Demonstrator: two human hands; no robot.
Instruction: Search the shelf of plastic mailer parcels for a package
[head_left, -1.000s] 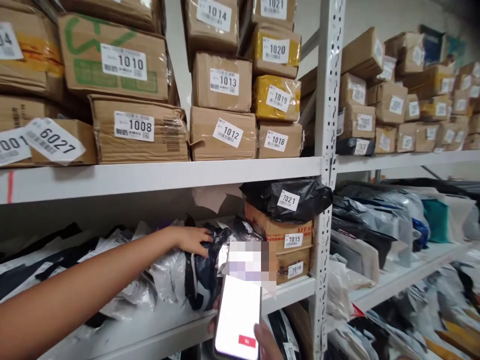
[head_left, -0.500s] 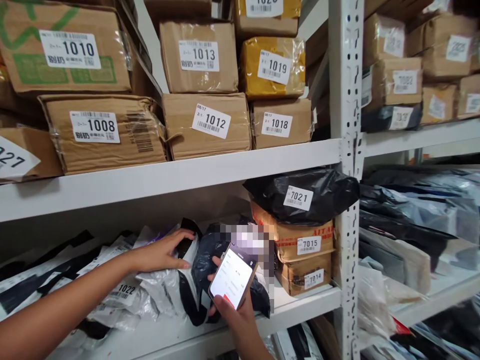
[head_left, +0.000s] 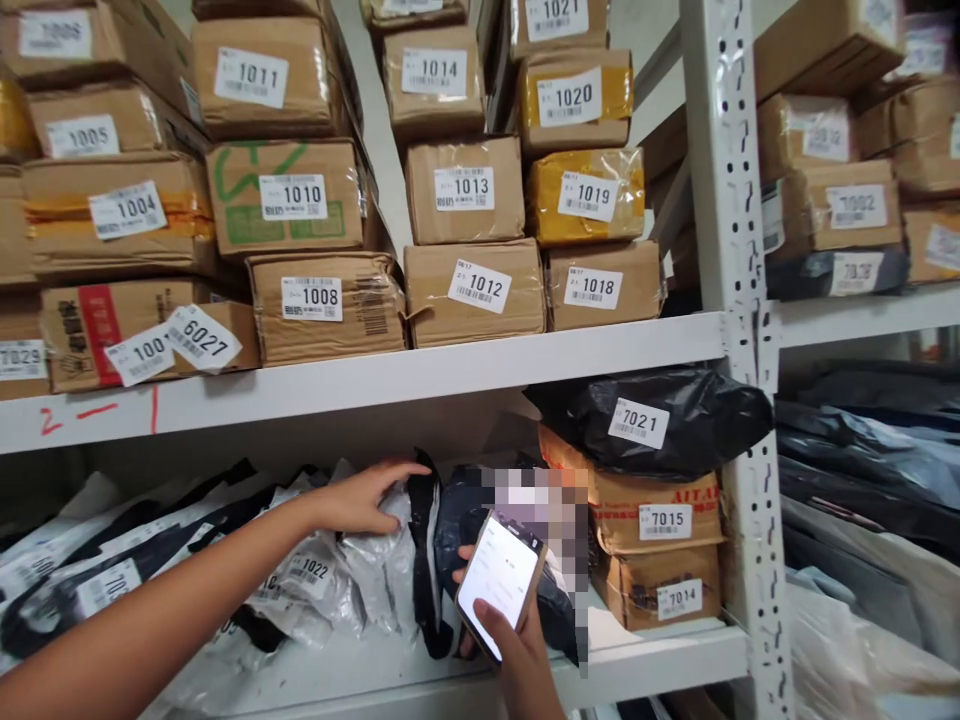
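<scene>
My right hand (head_left: 517,640) grips a smartphone (head_left: 501,580) with a lit, mostly white screen, its thumb over the lower part of the display. My left hand (head_left: 367,500) reaches over the row of soft parcels, fingers and thumb spread apart. Its fingertips are at the top of a narrow black mailing bag (head_left: 426,560); whether they touch it I cannot tell. Below that hand lie crumpled pale plastic parcels (head_left: 375,580). Behind the phone sits a dark plastic parcel (head_left: 459,510), partly covered by a blurred patch.
Numbered cardboard boxes (head_left: 474,290) stand stacked on the upper white shelf (head_left: 360,395). To the right, a black bag (head_left: 675,400) labelled 7021 rests on two boxes (head_left: 622,520) beside a perforated metal post (head_left: 750,250). More bagged parcels (head_left: 862,490) fill the neighbouring rack.
The view has shifted, bringing more boxes into sight on the upper left. The black bag by my left hand looks narrower and more upright. Red at the bottom of the phone screen is no longer visible.
</scene>
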